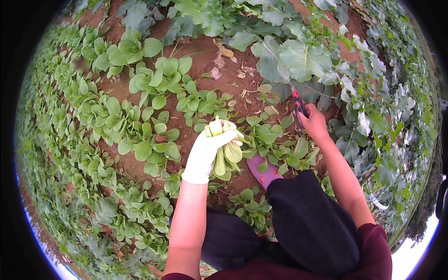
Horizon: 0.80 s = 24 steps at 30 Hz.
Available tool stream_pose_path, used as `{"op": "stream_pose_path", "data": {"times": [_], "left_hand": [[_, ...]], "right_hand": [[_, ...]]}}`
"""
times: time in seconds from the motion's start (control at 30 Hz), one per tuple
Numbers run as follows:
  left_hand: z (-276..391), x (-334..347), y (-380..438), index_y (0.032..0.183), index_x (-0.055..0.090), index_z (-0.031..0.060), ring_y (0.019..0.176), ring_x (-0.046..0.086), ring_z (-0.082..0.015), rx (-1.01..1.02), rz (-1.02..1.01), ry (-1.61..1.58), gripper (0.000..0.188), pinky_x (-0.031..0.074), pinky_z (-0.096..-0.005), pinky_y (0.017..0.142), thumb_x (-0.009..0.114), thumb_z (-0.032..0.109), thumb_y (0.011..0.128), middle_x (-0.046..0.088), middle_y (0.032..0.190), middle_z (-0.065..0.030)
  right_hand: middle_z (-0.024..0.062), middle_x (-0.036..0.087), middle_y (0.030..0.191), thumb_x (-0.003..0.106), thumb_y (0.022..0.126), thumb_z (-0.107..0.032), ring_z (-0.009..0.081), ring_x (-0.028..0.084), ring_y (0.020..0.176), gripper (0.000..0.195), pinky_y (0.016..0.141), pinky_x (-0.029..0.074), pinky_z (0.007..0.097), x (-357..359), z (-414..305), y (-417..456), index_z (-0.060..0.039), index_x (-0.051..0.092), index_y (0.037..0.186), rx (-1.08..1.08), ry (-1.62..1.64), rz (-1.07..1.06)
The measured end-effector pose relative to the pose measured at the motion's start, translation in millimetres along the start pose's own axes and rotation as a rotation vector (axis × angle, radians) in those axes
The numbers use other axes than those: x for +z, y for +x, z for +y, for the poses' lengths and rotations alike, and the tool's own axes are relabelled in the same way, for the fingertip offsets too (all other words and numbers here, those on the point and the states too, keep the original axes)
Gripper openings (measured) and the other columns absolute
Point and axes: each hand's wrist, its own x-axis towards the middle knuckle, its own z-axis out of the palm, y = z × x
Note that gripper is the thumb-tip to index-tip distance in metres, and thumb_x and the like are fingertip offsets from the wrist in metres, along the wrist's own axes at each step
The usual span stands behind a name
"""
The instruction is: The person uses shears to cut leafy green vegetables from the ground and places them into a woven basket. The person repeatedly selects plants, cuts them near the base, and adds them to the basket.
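In a white glove, my left hand (210,150) is closed around a bunch of cut bok choy (227,157). The pale cut stem ends point up past my fingers, and the green leaves hang below. My bare right hand (315,122) holds a pair of scissors (297,103) with black and red handles. Their blades point away from me, toward a broad-leaved brassica plant (304,59), and the tips are hard to make out against its leaves. Between my hands, a rooted clump of bok choy (264,134) grows from the soil, apart from the scissors.
Rows of small bok choy (112,115) spread over the left, in reddish-brown soil (203,52). Larger leafy plants (378,140) crowd the right side. My foot in a purple clog (262,171) stands among the seedlings. A white curved handle (378,203) shows at the right.
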Motion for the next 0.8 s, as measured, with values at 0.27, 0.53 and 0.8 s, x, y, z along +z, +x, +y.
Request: {"op": "stream_pose_path", "data": {"times": [0.27,0.53,0.8], "left_hand": [[-2,-15,-7,0.102,0.059,0.0002,0.082,0.066,-0.0166,0.001,0.007,0.146,0.019,0.053,-0.0296,0.082,0.067,0.005,0.086,0.069,0.098,-0.0111],[-46,-9,-7,0.109,0.058,0.0006,0.119,0.058,-0.0201,0.531,-0.034,0.877,0.03,0.045,-0.0314,0.101,0.066,-0.005,0.081,0.05,0.145,-0.0122],[-76,-16,-6,0.088,0.062,0.0077,0.082,0.067,-0.0336,0.568,-0.075,1.531,0.012,0.053,-0.0411,0.073,0.065,0.014,0.077,0.063,0.127,-0.0149]], "right_hand": [[0.013,0.067,0.094,0.067,0.086,-0.01,0.0331,0.063,0.09,0.014,0.081,0.051,0.0402,0,-59,-28,-0.0039,0.066,0.099,-0.423,0.186,-0.063],[0.0178,0.066,0.09,0.062,0.081,-0.009,0.0372,0.064,0.09,0.016,0.081,0.05,0.0487,37,-79,-52,-0.0018,0.06,0.095,-0.523,-0.153,-0.483],[0.0154,0.065,0.088,0.053,0.083,-0.012,0.0359,0.065,0.085,0.018,0.078,0.051,0.049,63,-68,-41,-0.0046,0.064,0.096,-0.63,-0.264,-0.392]]}}
